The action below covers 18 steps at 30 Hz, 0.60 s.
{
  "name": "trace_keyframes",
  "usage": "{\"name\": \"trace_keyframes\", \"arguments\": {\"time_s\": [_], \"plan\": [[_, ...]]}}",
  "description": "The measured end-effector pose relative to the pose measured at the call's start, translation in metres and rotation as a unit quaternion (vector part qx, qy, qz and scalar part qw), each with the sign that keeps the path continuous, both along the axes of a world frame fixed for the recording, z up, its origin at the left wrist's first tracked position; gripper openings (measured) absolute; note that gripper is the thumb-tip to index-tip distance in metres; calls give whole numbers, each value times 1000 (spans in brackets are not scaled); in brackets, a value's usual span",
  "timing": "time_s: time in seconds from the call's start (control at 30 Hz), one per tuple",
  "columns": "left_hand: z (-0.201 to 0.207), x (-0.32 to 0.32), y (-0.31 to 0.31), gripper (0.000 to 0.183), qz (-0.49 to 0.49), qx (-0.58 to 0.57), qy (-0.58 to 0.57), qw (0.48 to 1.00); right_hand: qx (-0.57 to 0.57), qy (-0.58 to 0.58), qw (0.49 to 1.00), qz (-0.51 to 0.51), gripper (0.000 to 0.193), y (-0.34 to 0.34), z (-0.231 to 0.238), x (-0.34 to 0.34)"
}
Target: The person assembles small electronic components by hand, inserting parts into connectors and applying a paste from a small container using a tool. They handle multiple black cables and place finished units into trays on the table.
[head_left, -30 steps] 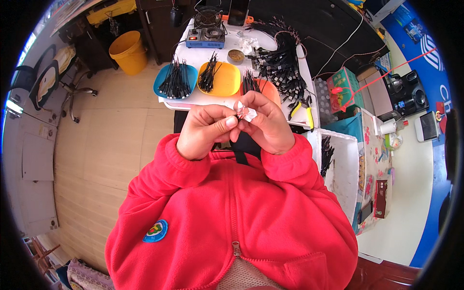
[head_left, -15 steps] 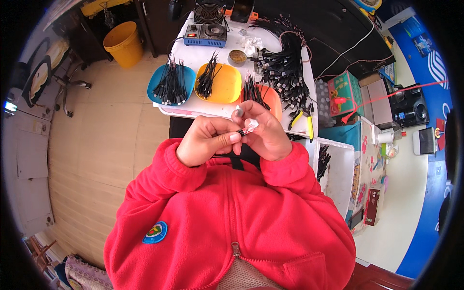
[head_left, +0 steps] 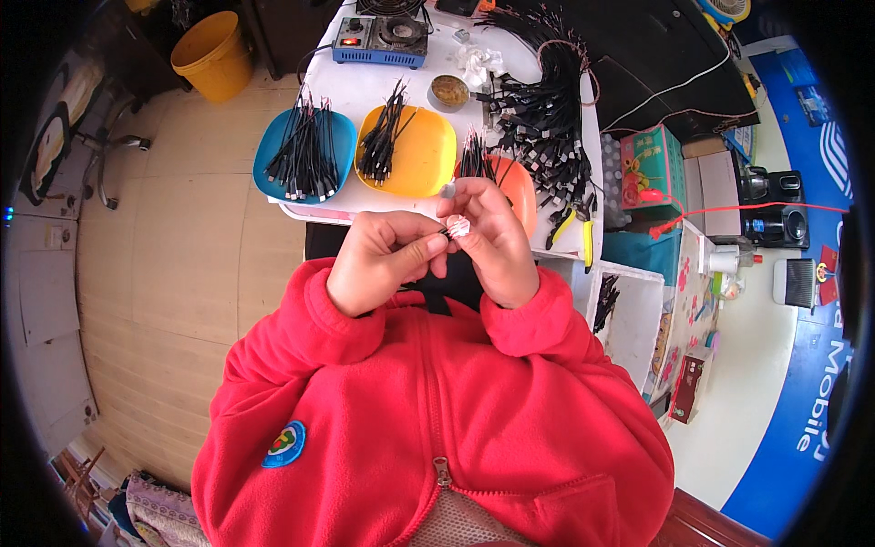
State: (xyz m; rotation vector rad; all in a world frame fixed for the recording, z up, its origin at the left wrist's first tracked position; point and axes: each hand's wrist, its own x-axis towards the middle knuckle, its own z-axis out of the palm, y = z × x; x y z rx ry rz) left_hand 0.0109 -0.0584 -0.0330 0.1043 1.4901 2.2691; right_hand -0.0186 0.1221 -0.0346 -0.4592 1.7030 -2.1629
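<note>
My left hand (head_left: 387, 260) pinches a short black cable (head_left: 446, 232) between thumb and forefinger, just beyond the near edge of the table. Thin reddish wires (head_left: 458, 225) come out of the cable's end and lie across a white patch at the tip of my right thumb; whether that patch is tape or tissue I cannot tell. My right hand (head_left: 499, 246) is curled in close, its thumb and fingers around the wire ends. A grey covering (head_left: 447, 190) shows on one of its fingertips. The rest of the cable is hidden by my left hand.
Bundles of black cables fill a blue tray (head_left: 262, 164), a yellow tray (head_left: 433, 150) and an orange tray (head_left: 521, 191). Behind them are a small blue heater (head_left: 378, 46) and a round tin (head_left: 448, 91). A large cable heap (head_left: 547, 118) and yellow-handled pliers (head_left: 586, 239) lie right.
My right thumb has come in against the wires, which now lie over the white patch. The tables and trays sit slightly further left and higher in view.
</note>
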Motion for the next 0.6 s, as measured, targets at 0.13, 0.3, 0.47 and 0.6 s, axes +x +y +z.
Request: {"name": "trace_keyframes", "arguments": {"time_s": [0.13, 0.3, 0.47, 0.6], "plan": [[-1, 3, -2, 17, 0, 19, 1, 1000, 68, -23, 996, -59, 19, 7, 13, 3], [2, 18, 1, 17, 0, -3, 31, 1000, 249, 186, 950, -32, 25, 14, 27, 24], [7, 34, 0, 17, 3, 14, 35, 999, 240, 250, 930, -122, 15, 14, 26, 34], [14, 43, -10, 17, -8, 76, -5, 997, 211, 177, 953, -126, 26, 37, 39, 36]]}}
